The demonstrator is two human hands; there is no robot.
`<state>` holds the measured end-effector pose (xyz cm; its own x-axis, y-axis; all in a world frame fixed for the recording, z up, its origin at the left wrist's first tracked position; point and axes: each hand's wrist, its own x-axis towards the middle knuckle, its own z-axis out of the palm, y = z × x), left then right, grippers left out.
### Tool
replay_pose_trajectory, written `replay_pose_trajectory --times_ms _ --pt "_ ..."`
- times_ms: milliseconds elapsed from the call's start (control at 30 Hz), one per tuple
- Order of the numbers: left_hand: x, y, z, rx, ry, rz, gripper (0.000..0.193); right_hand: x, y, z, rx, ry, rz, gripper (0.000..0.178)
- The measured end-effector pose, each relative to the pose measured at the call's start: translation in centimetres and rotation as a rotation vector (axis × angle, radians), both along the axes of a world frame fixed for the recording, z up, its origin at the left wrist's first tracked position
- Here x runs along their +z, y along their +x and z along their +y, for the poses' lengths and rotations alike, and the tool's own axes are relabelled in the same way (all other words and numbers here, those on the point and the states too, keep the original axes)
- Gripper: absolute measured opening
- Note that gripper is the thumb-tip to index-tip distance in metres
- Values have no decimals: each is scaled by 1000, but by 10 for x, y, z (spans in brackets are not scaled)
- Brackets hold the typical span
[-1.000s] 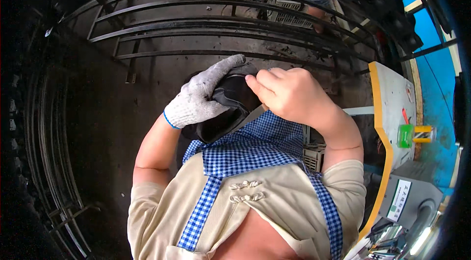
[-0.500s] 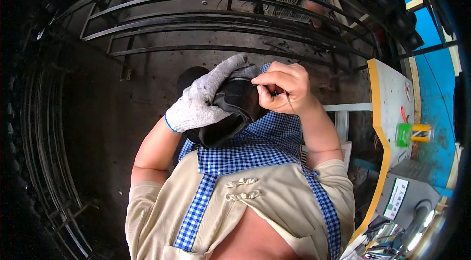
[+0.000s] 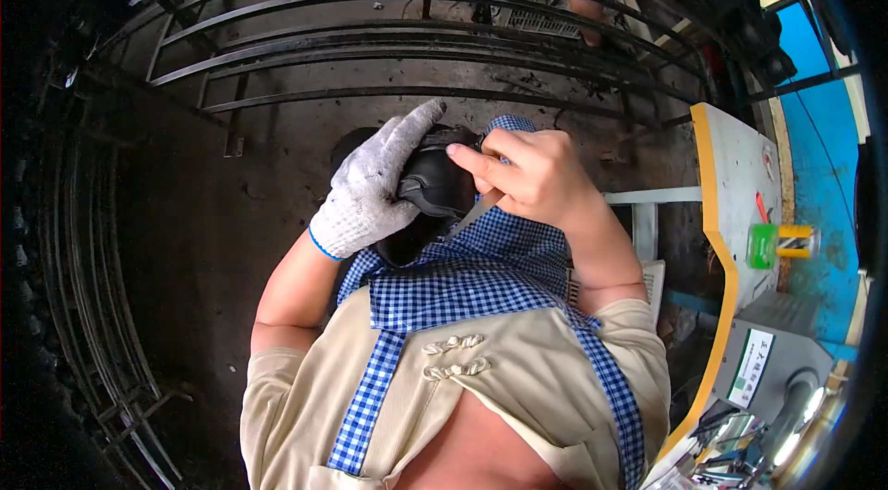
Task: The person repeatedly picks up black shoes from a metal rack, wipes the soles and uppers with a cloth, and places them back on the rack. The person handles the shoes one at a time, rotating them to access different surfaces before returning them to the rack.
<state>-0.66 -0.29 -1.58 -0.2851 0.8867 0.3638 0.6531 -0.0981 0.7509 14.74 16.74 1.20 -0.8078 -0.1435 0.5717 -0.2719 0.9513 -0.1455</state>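
Nearest the camera lies the beige apron with blue checked trim, and just above it both hands meet around a black shoe. Compared with half a second ago, the pair has shifted a little toward the left and upward in the view, and the gloved fingers now stretch out longer over the shoe's top instead of curling round it. The left hand, in a grey knitted work glove, lies mostly open with its palm and fingers cupped against the shoe's left side, supporting it. The bare right hand is closed in a pinch: thumb and forefinger press onto the shoe's right upper edge, and a thin grey blade-like tool slants out beneath that hand, though how it is gripped is hidden. The shoe sits between the two hands, touching both. Beyond them spreads a dark grimy surface with curved black metal bars. Off to the right stands a grey board with a yellow edge, carrying a small green container.
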Motion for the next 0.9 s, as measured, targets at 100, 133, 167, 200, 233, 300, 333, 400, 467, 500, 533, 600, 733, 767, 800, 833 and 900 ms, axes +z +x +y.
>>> replay_pose_trajectory --times_ms 100,133,167,200,233,300,333,400,467,500,533,600,733,767,800,833,900 --pt "4 -1 -1 -6 -60 44 77 3 2 -1 -8 64 -32 31" --pt "4 -3 -1 -24 -69 56 77 5 3 -1 -17 60 -83 28" --pt "2 -4 -1 -42 -77 69 77 6 5 -2 -26 57 -134 25" --pt "2 -5 -1 -53 -90 80 76 6 5 -3 -27 50 -186 22" --pt "2 -6 -2 -64 -112 88 75 9 4 -4 -45 68 -240 20" --pt "2 -6 -2 -93 -158 106 74 15 4 -9 -84 103 -348 17" --pt "-2 -7 -2 -112 -184 118 73 16 5 -9 -48 73 -413 15" --pt "-11 -10 -3 -153 -237 142 71 15 5 -6 23 11 -540 15" --pt "-6 -8 -6 -221 -210 92 68 8 3 6 143 -218 -698 14" --pt "-4 -7 -8 -256 -196 65 67 5 1 12 203 -335 -775 14" --pt "-8 -9 -9 -302 -177 20 66 3 -1 16 267 -588 -862 19" --pt "-17 -16 -12 -394 -136 -72 64 -20 5 18 397 -1049 -862 21" --pt "-9 -17 -15 -466 -135 -145 62 -44 25 2 438 -1761 -821 22" --pt "-8 -17 -15 -470 -125 -138 62 -48 28 -5 473 -1861 -735 22" --pt "-8 -17 -15 -474 -114 -133 62 -51 31 -11 506 -1957 -646 22" --pt "-9 -17 -15 -464 -132 -153 63 -56 34 -16 512 -2074 -608 22" --pt "-11 -19 -15 -444 -167 -192 67 -56 40 -21 595 -2263 -531 20"
